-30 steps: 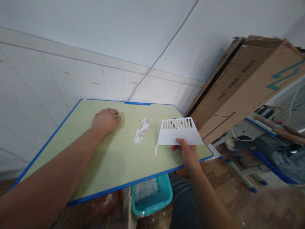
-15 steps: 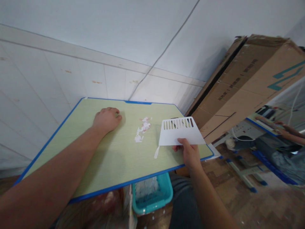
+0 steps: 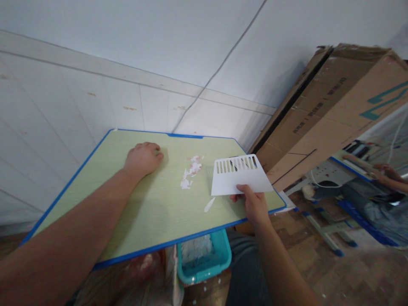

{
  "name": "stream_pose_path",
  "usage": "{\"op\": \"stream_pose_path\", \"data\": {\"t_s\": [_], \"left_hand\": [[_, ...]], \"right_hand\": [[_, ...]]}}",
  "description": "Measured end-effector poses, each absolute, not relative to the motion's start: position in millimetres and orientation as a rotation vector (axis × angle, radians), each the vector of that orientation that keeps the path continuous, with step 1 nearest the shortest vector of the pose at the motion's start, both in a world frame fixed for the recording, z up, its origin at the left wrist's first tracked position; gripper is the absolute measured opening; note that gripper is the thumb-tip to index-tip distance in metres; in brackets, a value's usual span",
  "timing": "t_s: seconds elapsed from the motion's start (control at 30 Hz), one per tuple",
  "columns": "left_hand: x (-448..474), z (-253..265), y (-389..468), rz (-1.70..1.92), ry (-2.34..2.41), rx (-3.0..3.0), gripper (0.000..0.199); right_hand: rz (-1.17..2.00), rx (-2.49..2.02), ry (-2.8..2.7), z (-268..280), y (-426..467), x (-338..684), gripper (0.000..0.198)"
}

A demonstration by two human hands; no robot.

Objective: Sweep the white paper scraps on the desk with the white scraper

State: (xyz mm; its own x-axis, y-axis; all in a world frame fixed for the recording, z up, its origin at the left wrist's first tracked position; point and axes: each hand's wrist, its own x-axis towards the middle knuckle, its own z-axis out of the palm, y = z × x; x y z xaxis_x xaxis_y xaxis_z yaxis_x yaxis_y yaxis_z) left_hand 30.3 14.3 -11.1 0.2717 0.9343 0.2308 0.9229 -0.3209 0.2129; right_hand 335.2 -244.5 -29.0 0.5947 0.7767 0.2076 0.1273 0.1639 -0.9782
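My right hand (image 3: 253, 204) grips the near edge of a white card (image 3: 237, 180) with a row of slots along its far side, thumb on top. The card is held over the right part of a pale green desk top (image 3: 159, 221) with a blue rim. Just below the card's left corner lies a thin white paper strip (image 3: 209, 205). Curled on the desk at the left, my left hand (image 3: 144, 159) shows nothing in its fingers. Between my hands is a small heap of torn white paper scraps (image 3: 191, 170).
Below the desk's front edge stands a turquoise basin (image 3: 204, 272) with white scraps inside. A tall cardboard box (image 3: 318, 114) leans against the wall at the right. A grey cable (image 3: 216, 72) runs down the wall. Another person's arm (image 3: 390, 178) shows at a desk far right.
The card has shifted slightly left in my right hand. The paper strip near its corner has turned to a flatter angle. My left hand stays in place.
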Motion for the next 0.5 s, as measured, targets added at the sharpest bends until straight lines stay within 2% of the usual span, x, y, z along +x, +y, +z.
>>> {"op": "stream_pose_path", "data": {"t_s": [0.2, 0.5], "left_hand": [[30, -12, 14, 0.498, 1.811, 2.471, 0.061], [29, -13, 15, 0.509, 1.803, 2.460, 0.060]], "right_hand": [[0.668, -1.386, -0.987, -29, -250, 340, 0.027], [0.670, -1.433, -1.032, -28, -281, 321, 0.039]]}}
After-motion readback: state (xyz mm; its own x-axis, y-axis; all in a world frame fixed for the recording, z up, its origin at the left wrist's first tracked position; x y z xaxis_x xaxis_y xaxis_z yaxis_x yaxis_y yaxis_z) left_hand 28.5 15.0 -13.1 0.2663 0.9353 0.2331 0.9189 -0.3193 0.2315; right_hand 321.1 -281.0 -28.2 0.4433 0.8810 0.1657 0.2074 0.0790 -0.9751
